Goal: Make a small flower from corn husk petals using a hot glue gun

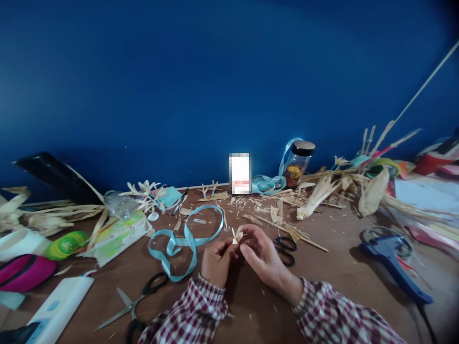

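Observation:
Near the middle of the table, my left hand (217,260) pinches the base of a small pale corn-husk flower (235,237). My right hand (263,258) closes its thumb and fingertips on the flower's petals from the other side. Part of the flower is hidden behind the fingers. Left of my hands curls a light-blue ribbon (191,248). A pair of open scissors (132,306) with black handles lies by my left sleeve. Black handles of a second pair of scissors (287,249) show just behind my right hand.
A blue glue gun (390,263) lies at the right with its cord. Corn husks (319,196) and scraps litter the back. A glass jar (300,162) leans near the blue wall. At left are a white power strip (60,310), green tape (67,244) and finished husk flowers (147,190).

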Motion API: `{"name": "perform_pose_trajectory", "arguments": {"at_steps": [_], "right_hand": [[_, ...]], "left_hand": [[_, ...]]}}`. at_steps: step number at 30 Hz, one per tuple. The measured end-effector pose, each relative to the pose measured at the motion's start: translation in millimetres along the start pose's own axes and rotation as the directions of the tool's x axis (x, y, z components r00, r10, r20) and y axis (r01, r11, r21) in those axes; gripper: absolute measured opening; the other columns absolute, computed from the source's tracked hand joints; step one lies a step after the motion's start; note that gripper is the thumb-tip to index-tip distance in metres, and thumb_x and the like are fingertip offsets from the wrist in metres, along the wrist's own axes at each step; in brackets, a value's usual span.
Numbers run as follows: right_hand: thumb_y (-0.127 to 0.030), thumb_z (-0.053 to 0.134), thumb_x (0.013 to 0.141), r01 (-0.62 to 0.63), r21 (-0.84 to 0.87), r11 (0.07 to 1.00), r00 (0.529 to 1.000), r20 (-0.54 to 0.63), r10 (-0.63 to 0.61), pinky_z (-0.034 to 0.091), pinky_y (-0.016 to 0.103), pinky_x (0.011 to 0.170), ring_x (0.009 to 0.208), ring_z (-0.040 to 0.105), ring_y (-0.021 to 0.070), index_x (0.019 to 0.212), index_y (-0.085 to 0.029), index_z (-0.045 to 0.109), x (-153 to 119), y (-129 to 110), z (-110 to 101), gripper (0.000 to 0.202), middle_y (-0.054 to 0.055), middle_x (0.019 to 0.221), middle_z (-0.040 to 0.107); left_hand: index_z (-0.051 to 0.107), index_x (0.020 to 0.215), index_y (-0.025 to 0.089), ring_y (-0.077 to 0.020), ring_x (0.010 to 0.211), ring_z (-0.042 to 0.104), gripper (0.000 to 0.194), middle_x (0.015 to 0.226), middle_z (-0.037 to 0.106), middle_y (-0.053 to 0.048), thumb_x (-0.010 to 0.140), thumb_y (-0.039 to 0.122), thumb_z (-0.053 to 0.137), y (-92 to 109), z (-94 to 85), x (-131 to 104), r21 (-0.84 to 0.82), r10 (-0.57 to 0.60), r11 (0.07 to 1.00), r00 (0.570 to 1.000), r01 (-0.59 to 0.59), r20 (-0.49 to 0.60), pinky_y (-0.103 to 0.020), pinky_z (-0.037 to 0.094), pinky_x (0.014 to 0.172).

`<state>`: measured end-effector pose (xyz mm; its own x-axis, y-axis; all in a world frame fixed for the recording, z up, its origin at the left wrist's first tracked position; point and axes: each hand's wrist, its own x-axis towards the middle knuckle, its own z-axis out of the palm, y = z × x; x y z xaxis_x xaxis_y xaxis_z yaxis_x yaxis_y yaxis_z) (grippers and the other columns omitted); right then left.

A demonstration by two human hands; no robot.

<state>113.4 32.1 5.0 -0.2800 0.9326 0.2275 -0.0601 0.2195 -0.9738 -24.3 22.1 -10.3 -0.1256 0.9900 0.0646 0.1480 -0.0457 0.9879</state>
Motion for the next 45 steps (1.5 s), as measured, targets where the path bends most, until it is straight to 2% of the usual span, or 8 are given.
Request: {"name": "perform_pose_trajectory", "arguments": {"at_steps": [2, 5, 9, 14, 23, 41, 45], "right_hand": [[-0.029, 0.054, 0.083, -0.062, 0.13, 0.99, 0.998, 0.022, 0.06, 0.049, 0.024, 0.064, 0.069, 0.057, 0.0125, 0.102, -0.02, 0.051, 0.3, -1.8, 3.9, 0.021, 0.003, 0.086, 0.058], [-0.037, 0.056, 0.08, -0.139, 0.268, 0.953, 0.99, 0.053, 0.13, 0.047, 0.024, 0.059, 0.06, 0.053, 0.0111, 0.086, -0.019, 0.055, 3.2, -3.6, 5.5, 0.019, -0.001, 0.071, 0.056], [-0.044, 0.06, 0.076, -0.19, 0.363, 0.912, 0.982, 0.07, 0.177, 0.046, 0.024, 0.057, 0.055, 0.05, 0.0106, 0.075, -0.019, 0.055, 6.4, -4.3, 4.3, 0.025, -0.002, 0.065, 0.054], [-0.043, 0.063, 0.073, -0.186, 0.383, 0.905, 0.982, 0.035, 0.187, 0.047, 0.023, 0.056, 0.056, 0.05, 0.0101, 0.073, -0.018, 0.057, 6.7, -2.4, 4.3, 0.026, -0.001, 0.068, 0.054], [-0.039, 0.063, 0.076, -0.182, 0.402, 0.897, 0.983, 0.05, 0.177, 0.045, 0.022, 0.056, 0.055, 0.051, 0.0094, 0.075, -0.017, 0.059, 6.6, 1.4, 3.1, 0.022, -0.002, 0.064, 0.055], [-0.039, 0.063, 0.075, -0.181, 0.374, 0.91, 0.982, 0.025, 0.185, 0.044, 0.022, 0.054, 0.054, 0.049, 0.0086, 0.074, -0.015, 0.06, 7.0, 3.7, 4.6, 0.024, -0.003, 0.062, 0.053], [-0.039, 0.06, 0.077, -0.167, 0.342, 0.925, 0.986, 0.03, 0.166, 0.046, 0.024, 0.057, 0.058, 0.052, 0.0101, 0.075, -0.016, 0.058, 8.3, 2.5, 2.5, 0.023, -0.001, 0.07, 0.057]], "left_hand": [[0.07, 0.072, 0.013, -0.0122, 0.048, 0.054, 0.016, 0.052, 0.061, 0.0, 0.074, 0.025, 0.059, 0.0, 0.4, -1.7, 0.029, 0.053, 0.998, 0.999, -0.053, 0.009, -0.021, 0.042, 0.047], [0.071, 0.077, 0.014, -0.0123, 0.047, 0.055, 0.016, 0.051, 0.059, 0.0, 0.075, 0.022, 0.057, -0.3, 1.4, -3.2, 0.065, 0.087, 0.994, 0.996, -0.088, 0.012, -0.021, 0.044, 0.046], [0.07, 0.079, 0.014, -0.0122, 0.048, 0.056, 0.017, 0.056, 0.061, -0.001, 0.077, 0.022, 0.055, -2.6, 2.6, -3.0, 0.087, 0.107, 0.99, 0.994, -0.109, 0.02, -0.021, 0.046, 0.046], [0.067, 0.076, 0.015, -0.0117, 0.05, 0.058, 0.015, 0.069, 0.064, -0.004, 0.078, 0.021, 0.054, -2.0, 3.2, -3.1, 0.074, 0.17, 0.982, 0.985, -0.172, 0.028, -0.021, 0.047, 0.046], [0.067, 0.074, 0.014, -0.0113, 0.05, 0.057, 0.015, 0.064, 0.063, -0.003, 0.078, 0.019, 0.053, -1.4, 4.1, -4.0, 0.104, 0.191, 0.976, 0.981, -0.193, 0.031, -0.02, 0.047, 0.047], [0.066, 0.076, 0.013, -0.0113, 0.052, 0.058, 0.015, 0.069, 0.064, -0.004, 0.079, 0.02, 0.053, -4.4, 4.4, -5.0, 0.098, 0.179, 0.978, 0.983, -0.182, 0.035, -0.021, 0.048, 0.047], [0.067, 0.079, 0.014, -0.0111, 0.052, 0.058, 0.014, 0.068, 0.063, -0.003, 0.078, 0.021, 0.055, -5.8, 4.5, -5.0, 0.108, 0.149, 0.983, 0.988, -0.151, 0.031, -0.021, 0.049, 0.048]]}}
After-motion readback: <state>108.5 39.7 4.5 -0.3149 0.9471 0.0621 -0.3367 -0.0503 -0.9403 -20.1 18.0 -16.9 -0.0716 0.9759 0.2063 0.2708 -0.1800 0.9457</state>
